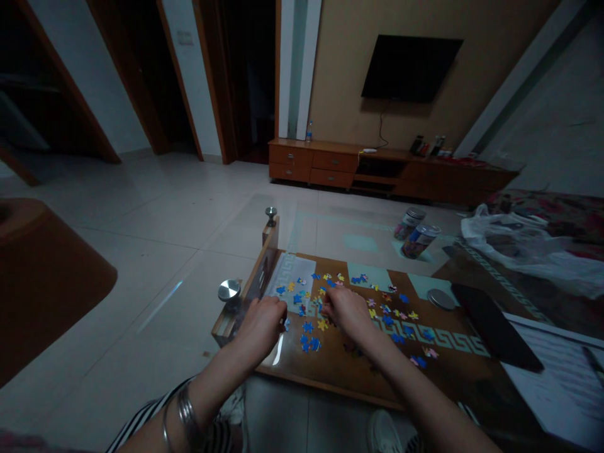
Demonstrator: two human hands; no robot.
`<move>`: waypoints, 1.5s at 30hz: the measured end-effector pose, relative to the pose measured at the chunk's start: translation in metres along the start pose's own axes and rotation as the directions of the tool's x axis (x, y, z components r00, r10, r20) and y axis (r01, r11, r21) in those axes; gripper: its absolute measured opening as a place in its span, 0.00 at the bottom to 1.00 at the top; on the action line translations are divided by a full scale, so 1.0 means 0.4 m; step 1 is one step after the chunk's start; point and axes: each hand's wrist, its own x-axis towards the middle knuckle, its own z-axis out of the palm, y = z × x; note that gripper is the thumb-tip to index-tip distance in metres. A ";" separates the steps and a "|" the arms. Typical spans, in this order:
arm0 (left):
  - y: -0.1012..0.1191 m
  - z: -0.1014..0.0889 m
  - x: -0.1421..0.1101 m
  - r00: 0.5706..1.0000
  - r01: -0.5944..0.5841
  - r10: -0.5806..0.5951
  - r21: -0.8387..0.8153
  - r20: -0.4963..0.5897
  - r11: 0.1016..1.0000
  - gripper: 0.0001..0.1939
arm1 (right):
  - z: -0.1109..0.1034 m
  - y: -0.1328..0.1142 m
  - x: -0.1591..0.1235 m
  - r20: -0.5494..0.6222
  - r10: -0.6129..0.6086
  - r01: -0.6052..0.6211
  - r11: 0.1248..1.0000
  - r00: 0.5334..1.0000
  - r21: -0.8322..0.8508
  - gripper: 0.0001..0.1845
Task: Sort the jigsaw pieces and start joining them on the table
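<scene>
Loose jigsaw puzzle pieces [308,327], mostly blue and yellow with some pink, lie scattered over a glass-topped table [330,371]. My left hand [264,327] is closed near the table's left end, with a light blue puzzle piece [286,324] at its fingertips. Among the pieces, my right hand [346,308] is curled with thumb and fingers pressed together; whatever it holds is hidden. A few blue pieces [310,343] sit close together in front of the hands. Farther back, another small blue cluster [359,278] rests on the glass.
Two cans [419,241] stand at the back right beside a white plastic bag [514,242]. A round metal lid [441,299], a black tablet-like slab [495,327] and printed papers [561,377] lie to the right. Metal knobs [229,290] rise at the table's left end.
</scene>
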 end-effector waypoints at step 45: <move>0.062 -0.014 -0.044 1.000 -0.001 0.002 0.059 -0.016 0.998 0.08 | 0.024 0.062 -0.080 -0.132 -0.230 0.264 0.878 0.964 0.399 0.08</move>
